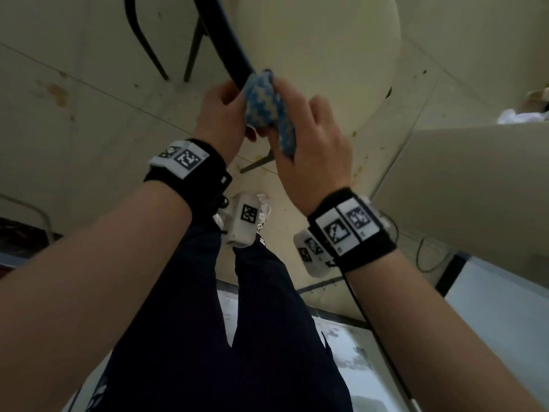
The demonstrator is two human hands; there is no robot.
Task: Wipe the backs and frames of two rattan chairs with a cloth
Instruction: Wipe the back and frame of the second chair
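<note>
A blue and beige patterned cloth (266,107) is bunched between both hands at the centre of the view. My left hand (221,120) grips its left side and my right hand (309,147) holds its right side and lower fold. The cloth is pressed against the lower end of a dark curved chair frame bar (225,43) that runs up to the top of the view. More dark chair legs (142,40) stand to the left of it. The chair's rattan back is not visible.
A round cream tabletop (326,49) fills the upper middle, and a second pale table (475,179) juts in from the right. Below are a stained tiled floor (74,120), my dark trousers and white shoes (246,221), and a cable (424,257) by the right table.
</note>
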